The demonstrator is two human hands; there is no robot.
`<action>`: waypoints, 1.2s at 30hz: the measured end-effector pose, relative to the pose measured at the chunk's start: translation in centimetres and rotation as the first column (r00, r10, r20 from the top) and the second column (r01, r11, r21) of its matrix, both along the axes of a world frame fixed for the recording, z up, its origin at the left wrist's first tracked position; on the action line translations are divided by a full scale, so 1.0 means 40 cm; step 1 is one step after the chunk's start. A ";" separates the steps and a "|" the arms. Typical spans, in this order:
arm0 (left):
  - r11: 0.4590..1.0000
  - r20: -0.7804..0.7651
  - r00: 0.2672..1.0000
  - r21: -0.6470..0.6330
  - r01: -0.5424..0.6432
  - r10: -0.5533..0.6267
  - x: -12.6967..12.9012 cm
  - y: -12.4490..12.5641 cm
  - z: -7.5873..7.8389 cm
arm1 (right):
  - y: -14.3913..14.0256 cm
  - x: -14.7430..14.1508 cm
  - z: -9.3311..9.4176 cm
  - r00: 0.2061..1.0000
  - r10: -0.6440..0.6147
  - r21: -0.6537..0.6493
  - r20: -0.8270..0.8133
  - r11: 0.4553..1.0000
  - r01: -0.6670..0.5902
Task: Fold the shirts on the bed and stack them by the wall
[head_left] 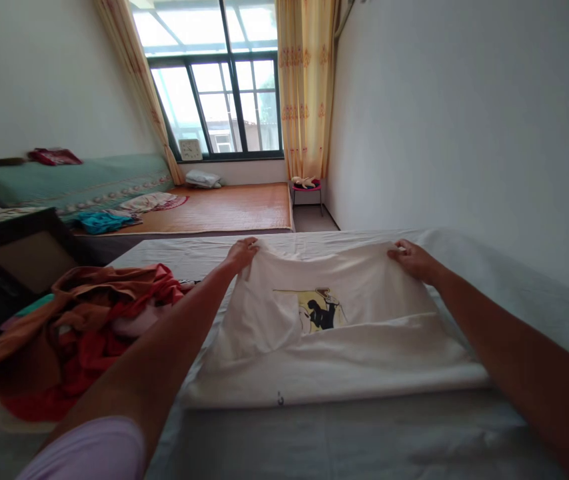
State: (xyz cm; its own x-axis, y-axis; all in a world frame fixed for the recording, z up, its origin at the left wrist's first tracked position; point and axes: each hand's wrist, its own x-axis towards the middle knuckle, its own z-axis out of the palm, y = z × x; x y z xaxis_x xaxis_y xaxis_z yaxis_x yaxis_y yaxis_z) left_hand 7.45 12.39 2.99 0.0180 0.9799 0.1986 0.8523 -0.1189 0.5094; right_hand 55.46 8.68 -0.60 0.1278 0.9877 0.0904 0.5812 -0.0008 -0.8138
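A white T-shirt (334,347) with a yellow and black print lies spread on the bed's grey-white sheet (354,440), partly folded. My left hand (242,254) pinches the shirt's far left corner. My right hand (412,259) grips the far right corner. Both arms reach forward over the bed, and the far edge of the shirt is lifted slightly between the two hands.
A heap of red and orange clothes (79,333) lies on the bed at my left. A dark nightstand (9,267) stands further left. Beyond are a second bed with a woven mat (224,208), a small pink stool (307,187), a window and a white wall on the right.
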 end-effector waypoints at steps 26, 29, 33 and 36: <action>0.997 -0.349 0.934 -0.049 0.057 -0.070 -0.083 -0.402 -0.072 | -0.231 -0.280 0.000 0.790 0.281 0.029 0.544 0.935 -0.353; 0.997 -0.306 0.950 -0.061 0.049 -0.065 -0.078 -0.424 -0.075 | -0.256 -0.448 0.010 0.819 0.385 0.025 0.424 0.900 -0.436; 0.999 -0.227 0.973 -0.042 0.034 -0.043 -0.071 -0.433 -0.084 | -0.259 -0.576 -0.019 0.868 0.306 0.054 0.390 0.934 -0.354; 0.999 -0.157 0.987 -0.032 0.020 -0.025 -0.066 -0.424 -0.092 | -0.245 -0.599 -0.040 0.911 0.252 0.057 0.327 0.957 -0.286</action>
